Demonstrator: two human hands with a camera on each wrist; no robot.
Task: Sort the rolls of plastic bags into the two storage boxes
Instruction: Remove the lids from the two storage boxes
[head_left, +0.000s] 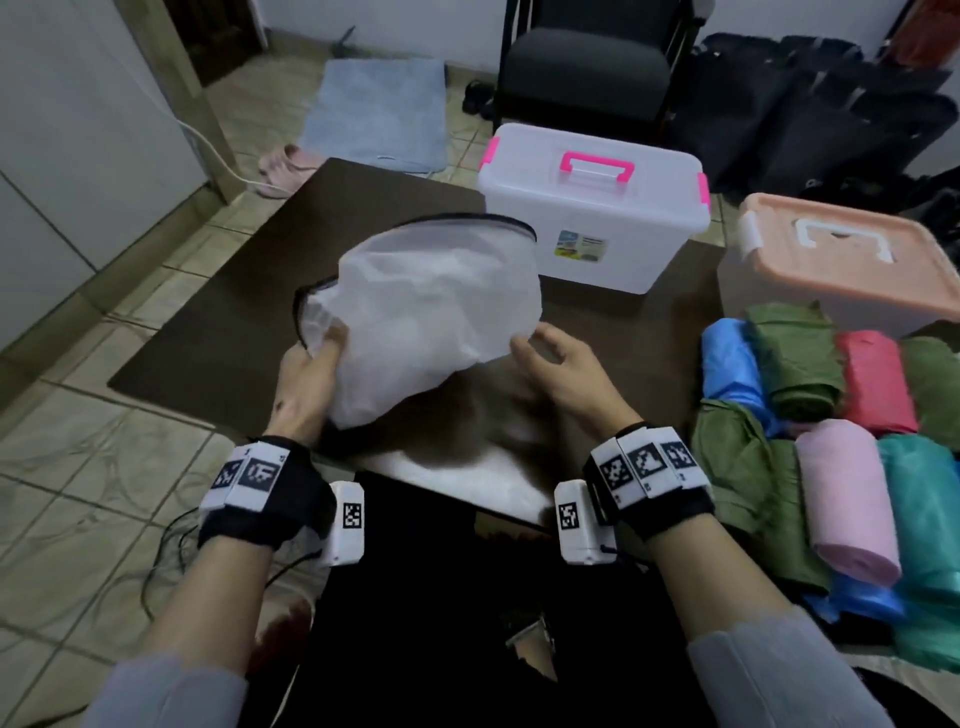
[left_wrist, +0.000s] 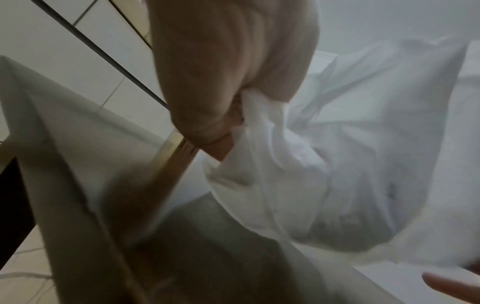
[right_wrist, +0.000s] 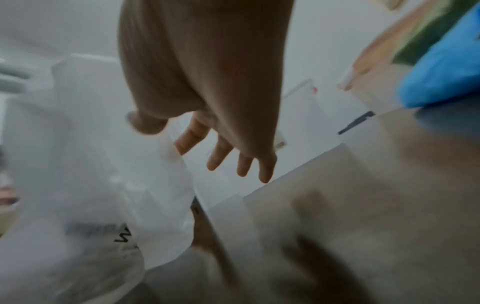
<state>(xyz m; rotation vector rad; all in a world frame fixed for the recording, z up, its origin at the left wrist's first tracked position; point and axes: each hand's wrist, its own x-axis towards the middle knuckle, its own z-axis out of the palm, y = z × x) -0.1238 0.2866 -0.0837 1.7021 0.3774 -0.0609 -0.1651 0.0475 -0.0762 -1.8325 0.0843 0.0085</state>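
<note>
A large white zip bag (head_left: 431, 312) with a black zipper edge hangs above the dark table (head_left: 218, 332). My left hand (head_left: 311, 364) grips its left edge; the left wrist view shows the fingers (left_wrist: 215, 127) bunched into the white bag (left_wrist: 324, 164). My right hand (head_left: 550, 358) hovers at the bag's right edge with fingers (right_wrist: 233, 160) spread and relaxed, holding nothing. A pile of plastic bag rolls lies at the right: blue (head_left: 732, 369), green (head_left: 795, 358), red (head_left: 872, 379), pink (head_left: 841, 499), teal (head_left: 919, 509). Two closed storage boxes stand behind: a clear one with pink handle (head_left: 592, 208) and a peach-lidded one (head_left: 841, 265).
A black chair (head_left: 587, 67) and dark bags (head_left: 810, 109) stand beyond the boxes. A grey mat (head_left: 379, 109) and pink slippers (head_left: 285, 166) lie on the tiled floor at the left. Cables (head_left: 171, 551) run beside my left arm.
</note>
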